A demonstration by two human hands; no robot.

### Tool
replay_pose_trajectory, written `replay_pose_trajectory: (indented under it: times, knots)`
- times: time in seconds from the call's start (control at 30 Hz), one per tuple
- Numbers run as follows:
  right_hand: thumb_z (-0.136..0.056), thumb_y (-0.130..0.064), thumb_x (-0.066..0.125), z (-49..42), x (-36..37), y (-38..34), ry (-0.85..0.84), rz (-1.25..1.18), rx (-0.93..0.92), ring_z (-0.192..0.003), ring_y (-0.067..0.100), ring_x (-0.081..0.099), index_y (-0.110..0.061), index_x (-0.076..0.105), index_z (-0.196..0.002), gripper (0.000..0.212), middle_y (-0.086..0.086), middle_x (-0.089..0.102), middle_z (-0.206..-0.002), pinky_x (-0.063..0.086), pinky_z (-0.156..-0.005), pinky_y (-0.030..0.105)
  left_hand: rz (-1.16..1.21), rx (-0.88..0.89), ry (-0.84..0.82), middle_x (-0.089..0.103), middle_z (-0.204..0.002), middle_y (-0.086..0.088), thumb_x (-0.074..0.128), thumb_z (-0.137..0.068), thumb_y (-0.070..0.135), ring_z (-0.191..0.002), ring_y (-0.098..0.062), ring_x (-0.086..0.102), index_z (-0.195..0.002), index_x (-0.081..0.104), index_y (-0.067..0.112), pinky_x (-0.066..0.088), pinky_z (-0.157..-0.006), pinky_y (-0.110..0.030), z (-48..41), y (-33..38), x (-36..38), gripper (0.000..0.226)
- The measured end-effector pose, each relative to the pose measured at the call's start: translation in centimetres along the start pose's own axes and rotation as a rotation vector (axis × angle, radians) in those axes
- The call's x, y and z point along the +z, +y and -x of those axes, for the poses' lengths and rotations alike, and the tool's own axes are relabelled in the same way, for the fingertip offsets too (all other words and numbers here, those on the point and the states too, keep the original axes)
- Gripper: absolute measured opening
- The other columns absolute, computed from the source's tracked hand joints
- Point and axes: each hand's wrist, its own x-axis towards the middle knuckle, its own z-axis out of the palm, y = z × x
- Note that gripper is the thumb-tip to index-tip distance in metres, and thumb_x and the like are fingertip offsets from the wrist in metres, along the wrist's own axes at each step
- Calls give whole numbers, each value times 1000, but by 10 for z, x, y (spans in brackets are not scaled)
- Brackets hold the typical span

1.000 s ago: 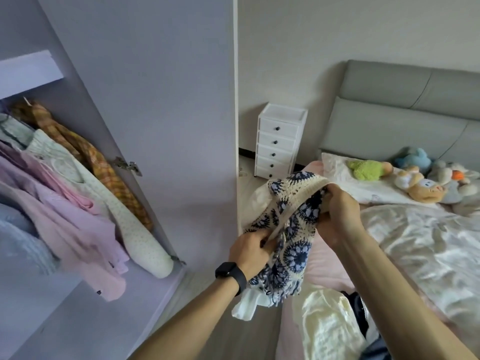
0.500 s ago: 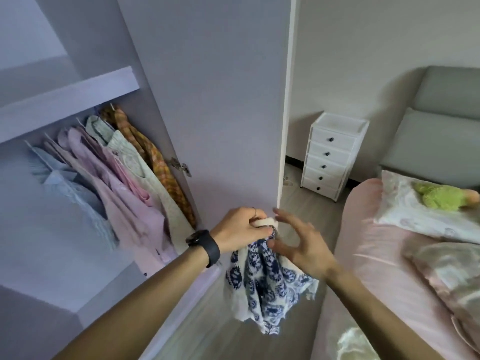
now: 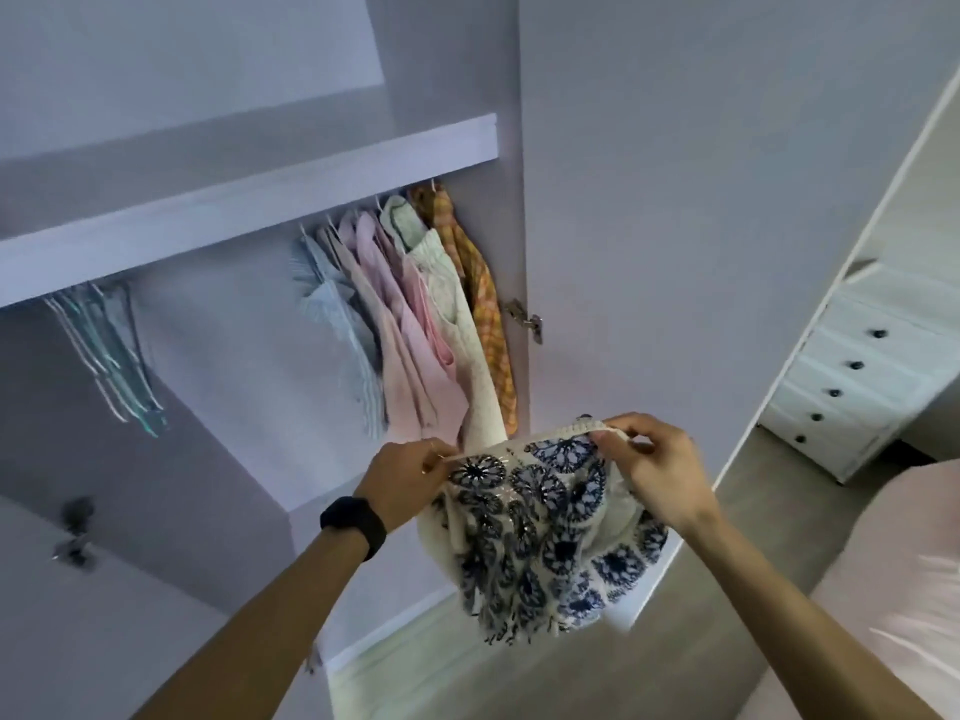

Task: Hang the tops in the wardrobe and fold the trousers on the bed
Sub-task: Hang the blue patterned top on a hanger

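Holding the patterned top (image 3: 545, 537) stretched by its cream upper trim between both hands, lower centre of frame, in front of the open wardrobe (image 3: 223, 366).

Left hand (image 3: 402, 480): fingers curled, pinching the trim's left end. Right hand (image 3: 654, 470): thumb and forefinger pinch the right end, other fingers loosely bent. The rest of the top hangs bunched below the hands, above the floor.

No hanger shows in or near the top; cannot tell if one sits inside the folds. Spare hangers (image 3: 109, 350) hang at left of frame under the shelf (image 3: 260, 215), well apart from the hands.

Risks, as judged:
- The grip is two fingertip pinches on a narrow trim. Freeing one hand to fetch a hanger would leave the whole weight on one pinch, and the top could slip to the floor.
- The fabric looks open-worked. It could snag on a hanger hook or on the door hinge (image 3: 527, 319), near and above the hands.
- The hung clothes (image 3: 415, 330) are packed against the wardrobe's right wall. Forcing the top in there could knock a neighbour loose. The rail is hidden behind the shelf edge, so hooking would be partly blind.
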Motion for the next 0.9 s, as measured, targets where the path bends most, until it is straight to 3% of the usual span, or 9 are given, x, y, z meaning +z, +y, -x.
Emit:
replay_pose_trajectory:
  times: [0.1, 0.23, 0.37, 0.5, 0.6, 0.63, 0.73, 0.8, 0.9]
  knots:
    - [-88, -37, 74, -22, 16, -4, 12, 107, 3, -73, 3, 68, -42, 72, -81, 10, -17, 74, -87, 54, -66, 22, -37, 24, 6, 75, -100, 10, 61, -97, 36, -93, -7, 68, -109, 75, 27, 51, -82, -21, -3, -28, -29, 20]
    - [-90, -34, 73, -50, 35, -7, 100, 257, -21, -85, 11, 67, -35, 78, -96, 8, -6, 75, -100, 50, -78, 23, -102, 24, -8, 74, -98, 9, 59, -98, 32, -88, -9, 67, -108, 74, 27, 53, -80, -23, -11, -53, -64, 19]
    - [-87, -46, 73, -72, 62, -15, 128, 353, -54, -79, 13, 63, -29, 77, -94, 19, -3, 74, -95, 47, -73, 21, -213, -3, -103, 63, -84, 6, 50, -101, 36, -80, -16, 60, -92, 70, 21, 50, -75, -34, -10, -78, -84, 27]
    - [-89, -66, 58, -88, 93, -26, 43, 561, 37, -64, 19, 54, -29, 64, -86, 38, -4, 64, -71, 40, -54, 24, 8, -113, 60, 66, -77, 10, 58, -99, 39, -74, -8, 60, -82, 66, 23, 47, -72, -24, -6, -97, -103, 24]
    - [-92, -52, 64, -92, 123, -33, -126, 388, 39, -64, 14, 63, -29, 62, -81, 26, -16, 63, -65, 41, -53, 22, 228, -143, 182, 67, -71, 19, 66, -93, 41, -69, 1, 62, -74, 67, 33, 41, -63, -7, -2, -93, -113, 20]
    - [-91, -47, 68, -92, 132, -38, -186, 267, 55, -68, 13, 67, -30, 65, -81, 19, -14, 67, -66, 45, -56, 23, 294, -154, 205, 68, -73, 19, 70, -90, 40, -69, 2, 63, -77, 69, 33, 43, -63, -7, -1, -88, -113, 15]
    - [-90, -32, 72, -99, 159, -58, -335, 103, -47, -71, 0, 67, -38, 71, -89, 6, -23, 71, -76, 46, -59, 8, 411, -187, 278, 73, -77, 14, 77, -85, 40, -72, 1, 67, -90, 74, 31, 48, -68, -10, -3, -77, -108, 11]
    - [-90, -27, 73, -107, 177, -67, -421, 73, -134, -74, -2, 68, -39, 73, -93, 12, -26, 71, -81, 49, -65, 10, 430, -204, 334, 72, -76, 16, 78, -83, 42, -73, 1, 67, -95, 74, 36, 47, -70, -8, -3, -73, -103, 13]
    - [-87, -27, 76, -107, 198, -79, -491, -65, -120, -76, 2, 71, -39, 74, -90, 12, -20, 74, -83, 55, -73, 23, 427, -201, 314, 72, -78, 17, 79, -82, 43, -74, 2, 66, -106, 71, 45, 46, -73, -6, 4, -71, -95, 26]
